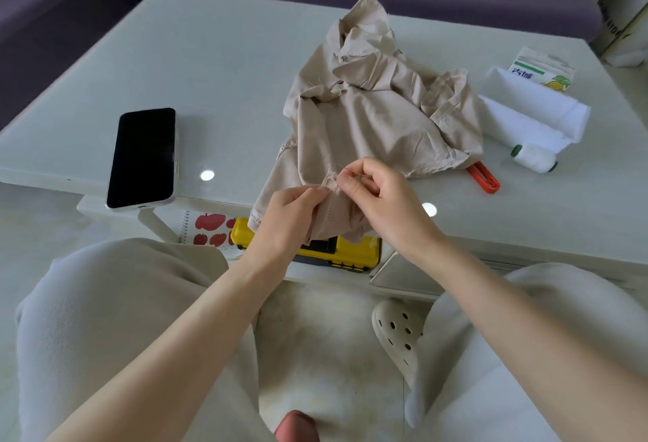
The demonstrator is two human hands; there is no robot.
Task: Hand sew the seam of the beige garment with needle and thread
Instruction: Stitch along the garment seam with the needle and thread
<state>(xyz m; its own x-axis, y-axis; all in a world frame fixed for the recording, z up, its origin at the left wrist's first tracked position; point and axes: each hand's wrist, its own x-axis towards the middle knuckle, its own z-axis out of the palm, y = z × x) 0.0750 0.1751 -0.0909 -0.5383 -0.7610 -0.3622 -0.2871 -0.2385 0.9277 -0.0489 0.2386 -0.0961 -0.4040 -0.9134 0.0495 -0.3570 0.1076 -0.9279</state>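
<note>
Fingertips (350, 189) of the right hand (382, 203) pinched together on the needle (351, 170), other fingers curled under. The needle lies roughly level, its free end pointing left toward the cloth. Left hand (289, 213) — thumb and fingers pressed together on a raised fold of the beige garment (368, 115), right at the frayed seam (329, 186).

Garment lies crumpled on the white table (228, 56), near edge hanging over the table front, where both hands work it just above the lap. Thread too fine to make out between needle and cloth.

Step in hand, by my reading: mid-stitch at the seam, needle either about to enter the fold or just drawn through — cannot tell which.

Next move likely calls for the left hand to keep the fold taut and the two layers aligned while the right steers the point close beside the last stitch, then draws the slack through gently; the frayed edge could pucker or tear.

Nearby: white thread spool (534, 158) and red-handled tool (484, 178) at right, phone (142, 157) at left.
</note>
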